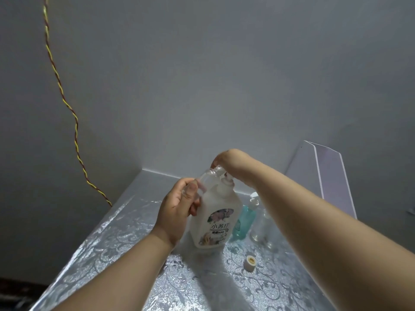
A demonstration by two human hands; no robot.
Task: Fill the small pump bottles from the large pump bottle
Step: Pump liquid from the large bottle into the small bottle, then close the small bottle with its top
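A twisted yellow-and-red cord [74, 122] hangs down the wall to the silver floral-embossed table cover [112, 243]. The left hand [177, 209] grips a small clear plastic bottle [207, 178], uncapped and tilted, its mouth held up at the spout of the large opaque white pump bottle with a flowered label [215, 218] standing mid-table. The small bottle looks nearly empty, so filling seems barely begun. The big bottle's level is hidden. The right hand [229, 160] arches over the pump head with fingers bent down. Whether it presses or grasps I cannot tell. Behind stands a translucent teal bottle with a white pump [243, 221], its contents unclear, then an open, seemingly empty clear bottle [261, 227] still to fill. A small white screw cap [250, 263] lies loose nearby.
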